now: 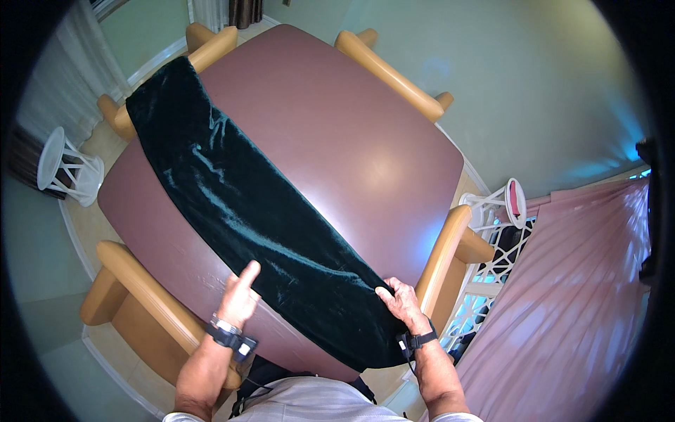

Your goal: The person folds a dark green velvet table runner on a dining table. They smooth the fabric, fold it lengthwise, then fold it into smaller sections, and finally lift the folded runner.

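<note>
A dark green velvet cloth (248, 195) lies as a long folded strip diagonally across a mauve-topped table (316, 121), with shiny creases along it. Its far end hangs over a chair back, and its near end reaches the table edge before me. My right hand (402, 301) pinches the cloth's right edge, thumb on top and fingers on the outer side. Beside the left edge is my left hand (240, 298), thumb stretched out over the velvet; its other fingers are curled and partly hidden. Each wrist wears a strap with a small device.
Tan padded chairs stand around the table, one at near left (147, 295), one at right (445, 258) and one at far right (390, 74). White stools (71, 169) flank it. A pink curtain (559, 295) hangs at right beside a white lattice (482, 290).
</note>
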Demonstrator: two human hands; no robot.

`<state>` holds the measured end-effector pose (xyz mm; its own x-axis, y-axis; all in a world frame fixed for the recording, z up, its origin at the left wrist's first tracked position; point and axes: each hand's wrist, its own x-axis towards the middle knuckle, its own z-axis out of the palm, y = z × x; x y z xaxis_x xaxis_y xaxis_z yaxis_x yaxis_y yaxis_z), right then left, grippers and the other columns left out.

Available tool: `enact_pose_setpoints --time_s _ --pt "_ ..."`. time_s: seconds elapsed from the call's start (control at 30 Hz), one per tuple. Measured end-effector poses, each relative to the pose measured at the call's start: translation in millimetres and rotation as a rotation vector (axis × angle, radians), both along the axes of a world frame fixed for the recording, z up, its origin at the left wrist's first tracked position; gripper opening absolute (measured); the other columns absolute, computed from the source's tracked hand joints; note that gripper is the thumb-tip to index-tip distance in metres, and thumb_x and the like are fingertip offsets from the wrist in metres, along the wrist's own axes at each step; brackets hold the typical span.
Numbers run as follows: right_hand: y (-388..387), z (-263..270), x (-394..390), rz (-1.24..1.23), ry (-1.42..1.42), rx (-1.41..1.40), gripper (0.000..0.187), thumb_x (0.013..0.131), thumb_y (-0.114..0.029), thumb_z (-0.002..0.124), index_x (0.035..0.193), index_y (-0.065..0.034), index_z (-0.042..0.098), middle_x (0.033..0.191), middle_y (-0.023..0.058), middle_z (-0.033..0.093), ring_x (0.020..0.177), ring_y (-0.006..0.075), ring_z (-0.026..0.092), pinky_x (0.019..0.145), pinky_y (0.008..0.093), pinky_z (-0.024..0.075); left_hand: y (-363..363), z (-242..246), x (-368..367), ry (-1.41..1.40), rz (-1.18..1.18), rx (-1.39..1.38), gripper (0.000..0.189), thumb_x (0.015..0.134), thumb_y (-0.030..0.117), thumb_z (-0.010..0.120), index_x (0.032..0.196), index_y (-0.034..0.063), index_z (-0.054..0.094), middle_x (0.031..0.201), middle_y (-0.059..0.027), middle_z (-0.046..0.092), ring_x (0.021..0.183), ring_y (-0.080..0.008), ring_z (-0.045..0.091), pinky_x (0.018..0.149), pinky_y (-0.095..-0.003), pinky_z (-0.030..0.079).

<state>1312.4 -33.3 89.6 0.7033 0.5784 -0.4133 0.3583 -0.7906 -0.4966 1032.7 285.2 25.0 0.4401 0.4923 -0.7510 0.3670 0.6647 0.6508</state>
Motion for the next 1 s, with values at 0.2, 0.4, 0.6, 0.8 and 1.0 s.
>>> enact_pose_setpoints --time_s 0.2,0.4,0.6,0.8,1.0 --pt "-13 -10 10 0.065 0.021 0.074 0.034 0.101 -0.037 0.072 0.112 -0.0042 0.073 0.100 0.0262 0.075 0.100 0.0472 0.072 0.085 0.0507 0.0575 -119 11 15 -0.299 0.150 -0.347 0.017 0.102 0.026 0.077 0.108 0.0120 0.071 0.099 0.0018 0.072 0.080 -0.0143 0.071 0.086 -0.0456 0.062" --pt "-18 -26 20 0.117 0.029 0.199 0.035 0.102 -0.038 0.071 0.105 -0.0036 0.072 0.093 0.0269 0.073 0.094 0.0488 0.070 0.080 0.0516 0.0560 -112 3 5 -0.261 0.121 -0.298 0.027 0.105 0.014 0.071 0.129 0.0043 0.064 0.129 -0.0126 0.074 0.115 -0.0307 0.075 0.094 -0.0568 0.063" --pt "-39 -32 37 0.158 0.203 0.166 0.048 0.103 -0.048 0.066 0.108 -0.0010 0.072 0.095 0.0230 0.075 0.093 0.0406 0.074 0.082 0.0484 0.0562 -170 -12 -4 -0.446 0.213 -0.417 0.016 0.104 0.017 0.074 0.114 0.0065 0.069 0.102 -0.0081 0.078 0.086 -0.0269 0.080 0.077 -0.0464 0.067" --pt "-80 -35 37 0.233 0.217 0.119 0.051 0.101 -0.051 0.069 0.109 -0.0003 0.070 0.099 0.0262 0.072 0.097 0.0429 0.070 0.086 0.0496 0.0548 -253 2 4 -0.347 0.124 -0.520 0.024 0.100 0.014 0.079 0.077 0.0147 0.072 0.070 0.0033 0.067 0.069 -0.0185 0.075 0.074 -0.0432 0.065" --pt "-83 -47 39 0.292 0.153 0.252 0.045 0.104 -0.044 0.066 0.100 0.0011 0.066 0.088 0.0196 0.068 0.086 0.0345 0.066 0.081 0.0455 0.0535 -263 38 8 -0.280 0.210 -0.323 0.043 0.099 0.015 0.080 0.068 0.0205 0.051 0.065 0.0053 0.057 0.059 -0.0180 0.071 0.062 -0.0414 0.064"
